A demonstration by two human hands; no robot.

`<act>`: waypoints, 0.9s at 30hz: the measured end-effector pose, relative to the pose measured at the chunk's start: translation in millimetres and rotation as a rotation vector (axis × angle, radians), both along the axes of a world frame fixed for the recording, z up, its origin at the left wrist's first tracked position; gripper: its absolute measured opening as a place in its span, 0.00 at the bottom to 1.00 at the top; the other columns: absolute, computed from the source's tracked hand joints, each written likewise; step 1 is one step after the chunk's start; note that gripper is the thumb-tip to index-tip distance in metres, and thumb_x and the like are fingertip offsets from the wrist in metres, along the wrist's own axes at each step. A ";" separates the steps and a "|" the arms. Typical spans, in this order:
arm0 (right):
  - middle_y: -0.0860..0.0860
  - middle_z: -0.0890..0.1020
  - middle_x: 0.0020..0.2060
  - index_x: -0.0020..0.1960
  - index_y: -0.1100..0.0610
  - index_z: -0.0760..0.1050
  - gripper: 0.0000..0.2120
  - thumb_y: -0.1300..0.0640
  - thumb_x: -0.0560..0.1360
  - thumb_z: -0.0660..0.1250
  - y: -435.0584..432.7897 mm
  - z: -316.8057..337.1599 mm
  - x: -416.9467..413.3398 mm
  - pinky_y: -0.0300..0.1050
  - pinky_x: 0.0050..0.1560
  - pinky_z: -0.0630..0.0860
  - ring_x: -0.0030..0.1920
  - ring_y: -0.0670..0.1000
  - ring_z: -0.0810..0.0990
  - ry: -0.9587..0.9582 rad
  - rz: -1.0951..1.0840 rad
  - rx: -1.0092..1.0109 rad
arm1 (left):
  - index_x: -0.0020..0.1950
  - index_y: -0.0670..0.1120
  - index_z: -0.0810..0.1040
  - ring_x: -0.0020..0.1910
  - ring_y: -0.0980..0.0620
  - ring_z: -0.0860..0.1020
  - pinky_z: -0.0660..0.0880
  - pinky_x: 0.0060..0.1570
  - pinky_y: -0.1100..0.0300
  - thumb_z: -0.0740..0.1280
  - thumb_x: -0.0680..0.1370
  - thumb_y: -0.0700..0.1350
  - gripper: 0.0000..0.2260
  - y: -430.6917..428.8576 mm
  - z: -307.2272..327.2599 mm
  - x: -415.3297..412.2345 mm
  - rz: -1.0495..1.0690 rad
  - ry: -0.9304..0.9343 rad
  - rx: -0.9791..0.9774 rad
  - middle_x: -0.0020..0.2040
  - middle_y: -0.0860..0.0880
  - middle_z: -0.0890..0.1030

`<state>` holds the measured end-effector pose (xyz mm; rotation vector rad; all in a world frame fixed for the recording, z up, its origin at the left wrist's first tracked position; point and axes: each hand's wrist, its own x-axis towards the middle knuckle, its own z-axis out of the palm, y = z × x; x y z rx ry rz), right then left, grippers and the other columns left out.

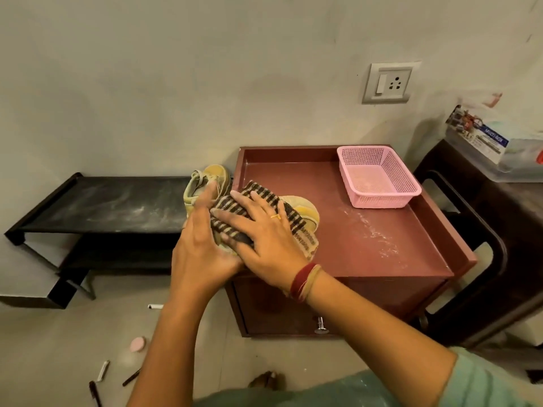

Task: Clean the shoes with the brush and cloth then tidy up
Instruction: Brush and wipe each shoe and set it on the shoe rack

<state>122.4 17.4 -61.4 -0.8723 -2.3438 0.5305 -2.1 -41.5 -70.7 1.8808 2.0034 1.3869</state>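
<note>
A yellow shoe (pixel 305 210) lies on the left part of the maroon cabinet top (pixel 382 230), mostly covered by a brown-and-cream striped cloth (pixel 252 198). My right hand (pixel 264 233) lies flat on the cloth with fingers spread, pressing it onto the shoe. My left hand (pixel 199 242) steadies the shoe's near side from the left, fingers extended along it. A second yellow shoe (pixel 205 180) stands just behind, at the cabinet's left edge. No brush is in view.
A pink plastic basket (pixel 379 174) sits at the cabinet's back right. White dust streaks mark the cabinet top. A black low rack (pixel 102 204) stands to the left, a dark stool (pixel 476 230) to the right. Pens and a pink lid (pixel 137 344) lie on the floor.
</note>
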 end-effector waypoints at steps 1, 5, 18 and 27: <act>0.44 0.58 0.75 0.69 0.37 0.64 0.19 0.44 0.79 0.56 2.8 -3.2 1.3 0.57 0.71 0.34 0.76 0.49 0.49 0.007 0.025 -0.019 | 0.75 0.57 0.54 0.61 0.47 0.76 0.79 0.51 0.45 0.74 0.64 0.53 0.45 -0.6 -0.3 -0.3 0.002 0.005 0.002 0.69 0.49 0.71; 0.42 0.58 0.74 0.70 0.40 0.62 0.25 0.37 0.75 0.50 27.8 -22.1 21.6 0.59 0.74 0.39 0.75 0.45 0.47 0.092 -0.119 -0.200 | 0.71 0.54 0.61 0.58 0.50 0.76 0.79 0.50 0.49 0.73 0.57 0.68 0.47 -0.7 -0.5 -7.0 0.020 0.015 -0.039 0.64 0.50 0.74; 0.49 0.57 0.75 0.74 0.45 0.57 0.23 0.44 0.80 0.52 54.2 -59.6 40.3 0.48 0.71 0.52 0.75 0.50 0.52 0.128 -0.265 -0.176 | 0.59 0.53 0.75 0.51 0.57 0.73 0.74 0.46 0.57 0.73 0.57 0.70 0.37 5.5 -4.0 -11.5 0.106 -0.027 -0.086 0.59 0.53 0.74; 0.55 0.75 0.63 0.67 0.56 0.69 0.18 0.51 0.81 0.55 80.3 -66.2 65.1 0.40 0.58 0.65 0.63 0.54 0.72 0.265 -0.454 -0.415 | 0.61 0.54 0.75 0.55 0.60 0.71 0.72 0.48 0.61 0.69 0.58 0.71 0.35 4.4 -5.7 -16.4 0.089 -0.056 -0.102 0.60 0.56 0.73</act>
